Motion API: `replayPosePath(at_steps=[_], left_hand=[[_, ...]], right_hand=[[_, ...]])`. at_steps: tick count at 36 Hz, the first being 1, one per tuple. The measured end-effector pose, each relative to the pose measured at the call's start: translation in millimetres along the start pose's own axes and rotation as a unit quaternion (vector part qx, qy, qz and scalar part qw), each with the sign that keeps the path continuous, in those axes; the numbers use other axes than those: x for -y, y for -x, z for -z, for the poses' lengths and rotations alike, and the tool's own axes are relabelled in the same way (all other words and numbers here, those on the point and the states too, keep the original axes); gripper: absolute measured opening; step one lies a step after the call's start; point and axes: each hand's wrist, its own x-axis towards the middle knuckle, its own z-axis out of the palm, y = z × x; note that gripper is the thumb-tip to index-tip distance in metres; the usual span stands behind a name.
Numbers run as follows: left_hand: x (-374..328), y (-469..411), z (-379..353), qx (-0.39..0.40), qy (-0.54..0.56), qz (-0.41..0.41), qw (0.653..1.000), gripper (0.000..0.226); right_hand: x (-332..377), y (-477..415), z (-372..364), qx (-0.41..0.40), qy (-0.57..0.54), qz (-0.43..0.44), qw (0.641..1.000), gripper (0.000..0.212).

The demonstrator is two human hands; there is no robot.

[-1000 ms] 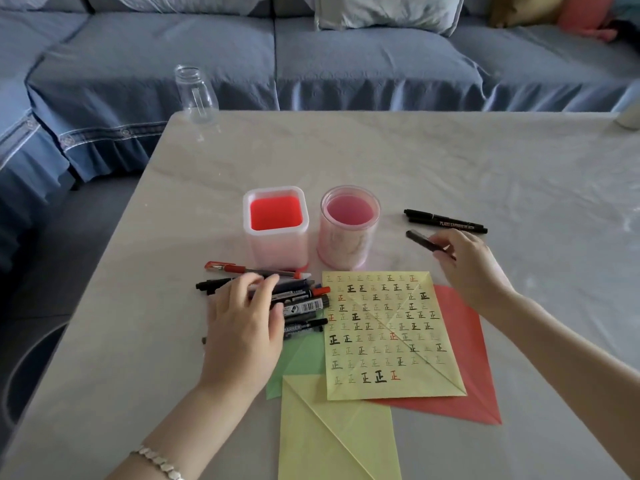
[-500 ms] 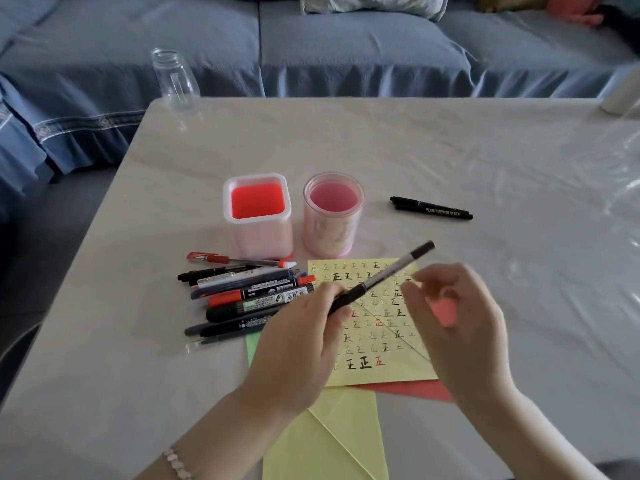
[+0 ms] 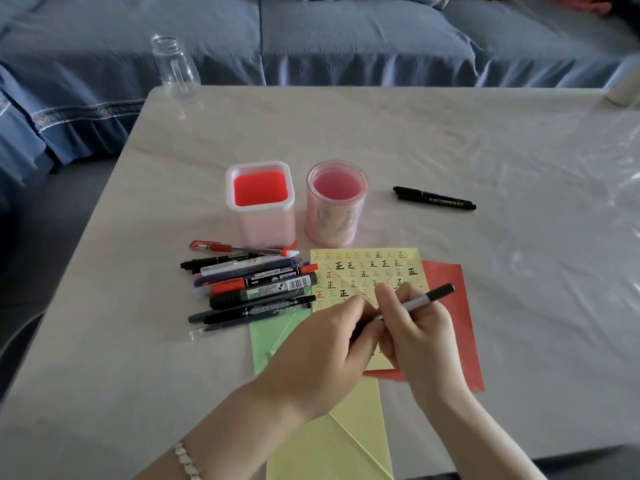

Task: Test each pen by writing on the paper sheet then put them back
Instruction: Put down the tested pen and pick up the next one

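We see our pale table (image 3: 485, 150) bearing a square holder (image 3: 260, 206) beside a round holder (image 3: 336, 209), with a heap of pens (image 3: 252, 285) just before them. Two black markers (image 3: 434, 198) lie to our right, overlapping coloured sheets (image 3: 450, 282) nearer us, and a clear bottle (image 3: 176, 69) at the far left corner.

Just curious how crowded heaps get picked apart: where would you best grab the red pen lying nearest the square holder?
Probably the red pen by its capped left end, pinched across the barrel from above. It lies flat at the pile's far edge; the square holder stands close behind its right half and other pens crowd its near side, while the left end juts clear.
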Motion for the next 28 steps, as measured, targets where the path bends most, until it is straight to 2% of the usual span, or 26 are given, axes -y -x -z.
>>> replayPosePath(at_steps=[5,10,13,15,18,20,24,28], left_hand=[[1,3,-1,-0.01,-0.036,-0.024,0.999,0.024],[6,7,3,0.011,-0.005,-0.001,1.0,0.021],[11,13,5,0.004,-0.109,-0.014,0.994,0.028],[18,18,6,-0.001,-0.145,0.011,0.989,0.029],[39,24,6,-0.018,-0.198,0.055,0.978,0.011],[56,28,5,-0.037,-0.256,0.036,0.965,0.021],[79,35,0,-0.049,-0.38,0.007,0.924,0.057],[83,37,-7,-0.081,-0.408,0.015,0.909,0.06]], right_hand=[[-2,2,0,0.008,-0.033,-0.034,0.999,0.039],[0,4,4,0.034,-0.035,0.0,0.999,0.038],[-3,6,8,-0.012,-0.061,0.0,0.998,0.037],[-6,3,15,-0.064,-0.068,-0.001,0.996,0.036],[-9,-2,28,-0.089,-0.041,-0.002,0.995,0.023],[-13,-3,35,-0.079,-0.025,-0.01,0.997,0.015],[-19,0,47,-0.05,-0.056,-0.03,0.997,0.027],[-21,0,54,-0.017,-0.078,-0.054,0.995,0.031]])
